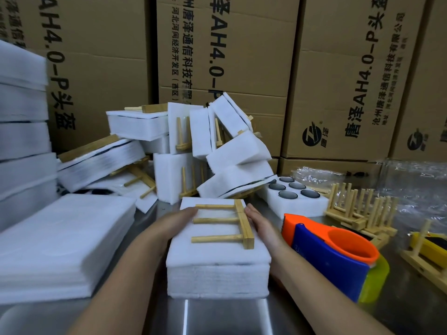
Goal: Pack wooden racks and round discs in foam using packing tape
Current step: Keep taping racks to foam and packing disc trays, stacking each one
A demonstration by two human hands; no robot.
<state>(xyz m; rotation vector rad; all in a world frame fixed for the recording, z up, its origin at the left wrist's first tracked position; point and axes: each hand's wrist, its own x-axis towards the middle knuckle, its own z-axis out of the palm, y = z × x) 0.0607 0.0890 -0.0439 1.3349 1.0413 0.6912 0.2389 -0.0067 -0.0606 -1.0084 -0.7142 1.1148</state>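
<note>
A white foam block (217, 267) sits on the metal table (217, 317) in front of me. On its top lies a wooden rack (232, 223) with three pegs pointing left. My left hand (174, 223) presses flat against the block's left side, and my right hand (260, 221) presses flat against its right side. Both hands have straight fingers. An orange and blue tape dispenser (336, 255) stands just right of my right forearm. A foam tray holding dark round discs (294, 189) lies behind it.
A heap of packed foam blocks with racks (193, 146) fills the middle back. Flat foam sheets (60, 240) are stacked at the left, loose wooden racks (362, 209) and clear plastic bags (411, 180) at the right. Cardboard boxes (242, 56) form a wall behind.
</note>
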